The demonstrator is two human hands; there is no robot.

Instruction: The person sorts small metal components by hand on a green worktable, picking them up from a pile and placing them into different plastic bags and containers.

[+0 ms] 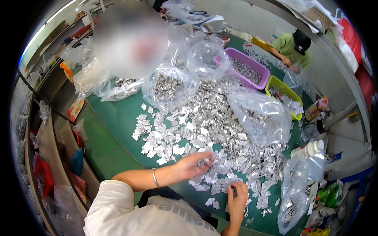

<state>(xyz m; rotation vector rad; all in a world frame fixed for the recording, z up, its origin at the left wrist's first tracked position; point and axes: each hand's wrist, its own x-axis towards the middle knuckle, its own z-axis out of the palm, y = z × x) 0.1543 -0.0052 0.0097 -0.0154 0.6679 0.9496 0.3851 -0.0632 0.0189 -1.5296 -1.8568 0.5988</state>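
Overhead, clear bags (260, 114) and a purple tub (258, 69) are holding silvery pieces; a yellow tub (281, 88) is sitting beside. Bare green bench (114, 137) is lying open leftward, near its edge. Left hand (193, 165) fingers are curling shut on pieces (204, 161) over the heap (212, 126); right hand (237, 196) fingers are pinching a small piece (234, 191).

Two hands: left hand (193, 165), right hand (237, 195); one purple tray (258, 66), one yellow-green tray (284, 90); silver pieces (208, 126) uncountable.
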